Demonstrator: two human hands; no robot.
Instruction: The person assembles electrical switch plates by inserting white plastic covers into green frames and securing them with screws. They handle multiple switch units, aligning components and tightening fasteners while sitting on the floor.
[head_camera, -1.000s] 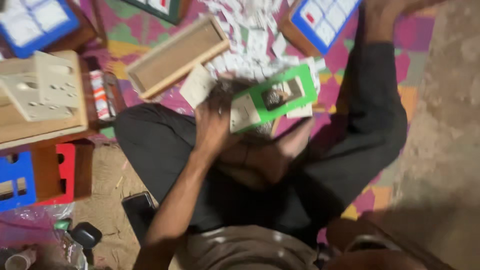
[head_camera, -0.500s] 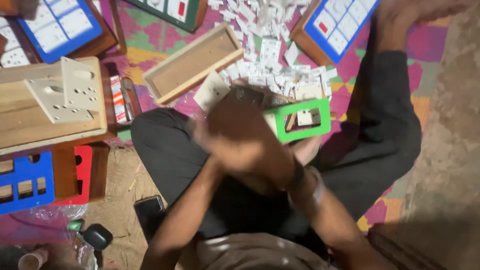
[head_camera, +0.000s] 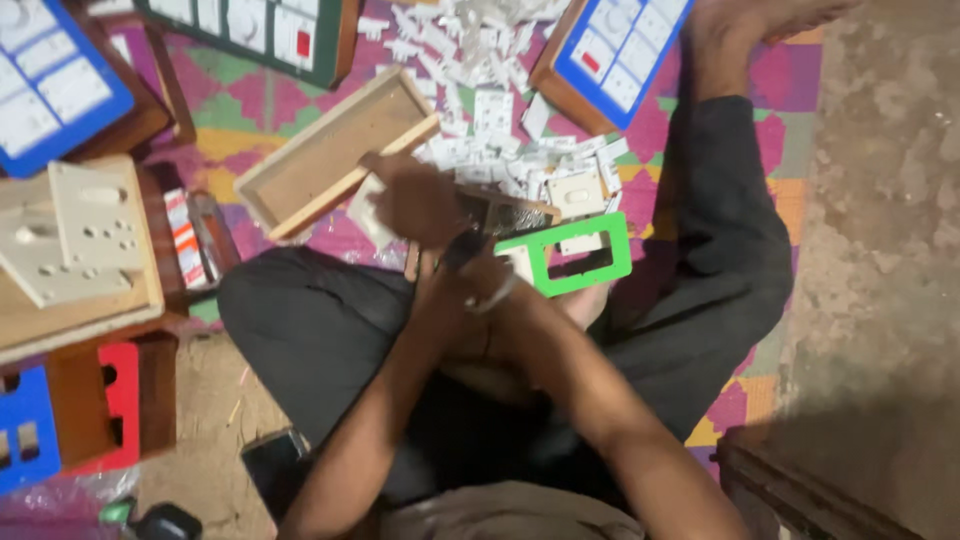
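A: Since the person sits cross-legged on the patterned mat (head_camera: 760, 90), which is the biggest piece near the hands?

B: The open wooden box (head_camera: 335, 150), lying to the far left of them, its long axis running from near-left to far-right. Past it, far and right, spreads the pile of white switch parts (head_camera: 490, 70).

A: And the green frame (head_camera: 580, 255)?

B: It lies just to the right of both hands, over the right knee, long axis nearly level and tipped up a little on the right. A corner of it meets the right wrist.

A: Which hand is nearer to it?

B: The right hand (head_camera: 480, 275), I judge; it is blurred and crossed under the other, so I cannot tell whether its fingers are apart or clamped on something. The left hand (head_camera: 415, 200) sits farther, up by the box's right end, fingers curled together over a small pale plate (head_camera: 365, 210), though blur hides the grip itself.

A: So the frame lies right of both?

B: Yes, and the box to the left.
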